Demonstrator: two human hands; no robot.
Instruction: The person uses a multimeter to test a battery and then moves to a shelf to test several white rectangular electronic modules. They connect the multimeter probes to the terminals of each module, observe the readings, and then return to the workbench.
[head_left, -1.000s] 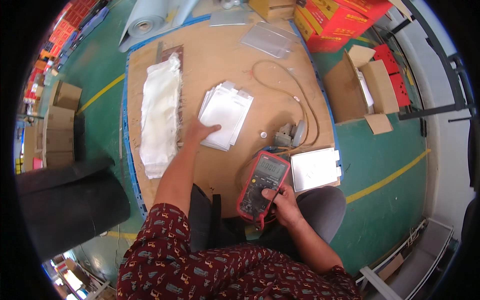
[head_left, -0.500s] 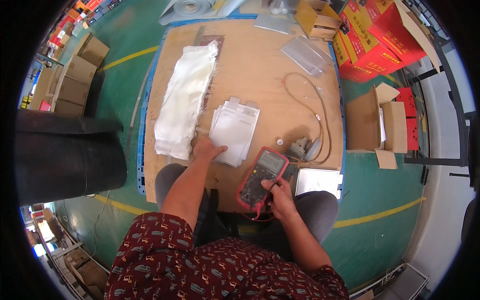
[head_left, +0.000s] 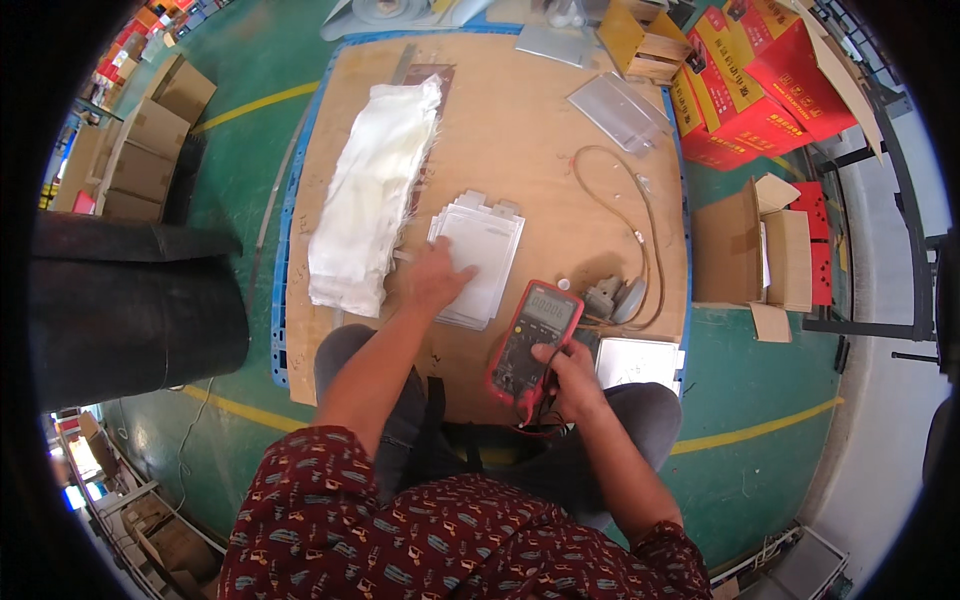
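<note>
My left hand (head_left: 436, 280) rests at the left edge of a stack of flat silvery-white pouch cells (head_left: 485, 255), its fingers stretched and apart. The cells lie slightly fanned on the table, with tabs at their far end. My right hand (head_left: 575, 380) holds a red and dark grey multimeter (head_left: 518, 362) just right of the stack's near end. Its screen faces up and its leads hang by my fingers. A folded white fibrous cloth (head_left: 372, 190) lies left of the cells.
The brown-topped table (head_left: 520, 130) has a blue frame. On its right sit a grey metal device (head_left: 605, 297) with a looped cord (head_left: 648, 240), a small white cap (head_left: 564, 284) and a flat white panel (head_left: 637, 362). Red cartons (head_left: 740, 90) and an open cardboard box (head_left: 730, 245) stand farther right.
My left hand has moved up and right along the cells, and the stack looks more squared. My right hand has shifted slightly right with the multimeter, whose reading has changed.
</note>
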